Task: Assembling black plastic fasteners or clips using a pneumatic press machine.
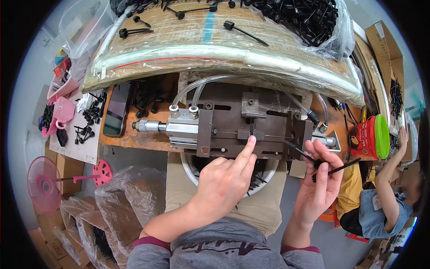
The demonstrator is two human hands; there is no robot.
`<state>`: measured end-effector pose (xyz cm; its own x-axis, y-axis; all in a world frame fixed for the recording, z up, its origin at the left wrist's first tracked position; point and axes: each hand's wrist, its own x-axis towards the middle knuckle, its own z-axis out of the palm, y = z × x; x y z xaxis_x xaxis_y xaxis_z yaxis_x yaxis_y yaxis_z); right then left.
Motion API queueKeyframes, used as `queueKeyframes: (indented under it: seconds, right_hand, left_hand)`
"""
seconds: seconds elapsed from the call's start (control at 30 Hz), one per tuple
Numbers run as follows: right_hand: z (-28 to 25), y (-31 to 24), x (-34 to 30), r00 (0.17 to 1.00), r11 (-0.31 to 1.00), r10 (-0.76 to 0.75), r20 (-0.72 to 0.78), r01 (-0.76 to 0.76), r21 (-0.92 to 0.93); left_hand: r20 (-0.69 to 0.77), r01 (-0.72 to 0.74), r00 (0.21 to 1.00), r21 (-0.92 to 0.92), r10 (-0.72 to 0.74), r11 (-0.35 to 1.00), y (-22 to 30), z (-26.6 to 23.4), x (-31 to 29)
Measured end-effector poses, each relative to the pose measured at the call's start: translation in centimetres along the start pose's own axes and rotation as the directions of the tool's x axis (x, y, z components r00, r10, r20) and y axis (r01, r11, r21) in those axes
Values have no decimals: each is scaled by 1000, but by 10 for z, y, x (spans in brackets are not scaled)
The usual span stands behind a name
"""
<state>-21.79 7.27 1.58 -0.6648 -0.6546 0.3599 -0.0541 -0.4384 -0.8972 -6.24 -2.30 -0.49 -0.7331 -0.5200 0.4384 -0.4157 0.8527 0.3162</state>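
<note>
My left hand (224, 179) reaches over the middle of a dark metal clamping fixture (228, 101). Its index finger is stretched out, the tip touching a small block (249, 134) where a thin black piece sits in the slot. The other fingers are partly curled, and nothing shows in them. My right hand (319, 188) is raised at the fixture's right end, thumb and fingers closed around black plastic stemmed parts (345, 166). Their thin stems stick out to both sides; how many there are I cannot tell. A silver air cylinder (182, 130) with clear hoses is mounted at the fixture's left.
A plastic-wrapped cardboard shelf (179, 36) behind carries loose black parts and a heaped bag (304, 18). A phone (117, 110) lies left of the fixture; a red-and-green tub (369, 136) stands right. Below is a white-rimmed bin (190, 174). Another person (380, 201) sits at far right.
</note>
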Motion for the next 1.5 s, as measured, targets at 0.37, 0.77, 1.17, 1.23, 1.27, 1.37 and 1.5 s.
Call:
queueKeyframes:
  seconds: [0.37, 0.77, 1.17, 1.23, 1.27, 1.37, 1.5]
  right_hand:
    - [2, 10, -1, 998, 1000, 5, -70, -5, -1]
    - [25, 21, -38, 959, 971, 140, 248, -182, 154]
    - [20, 24, -38, 955, 962, 188, 230, -226, 151]
    - [7, 29, -37, 967, 971, 203, 151, -220, 99]
    - [12, 28, -33, 976, 974, 214, 42, -217, 64]
    - [0, 27, -33, 953, 945, 266, 143, -287, 156]
    - [1, 23, -37, 926, 877, 315, 209, -368, 309]
  left_hand:
    - [54, -8, 998, 10, 8, 1000, -1, -6, 2]
    - [-202, -129, 978, -394, 52, 910, 15, -4, -6]
    - [-170, -34, 984, -432, -44, 901, 2, -6, -16]
    - [-97, 12, 994, -395, -55, 919, -1, -9, -14]
    - [-102, 10, 994, -353, -49, 935, -3, -7, -12]
    - [-75, -31, 997, -213, 16, 976, -8, 2, -12]
    - [-19, -54, 998, -53, 54, 997, -4, 2, -5]
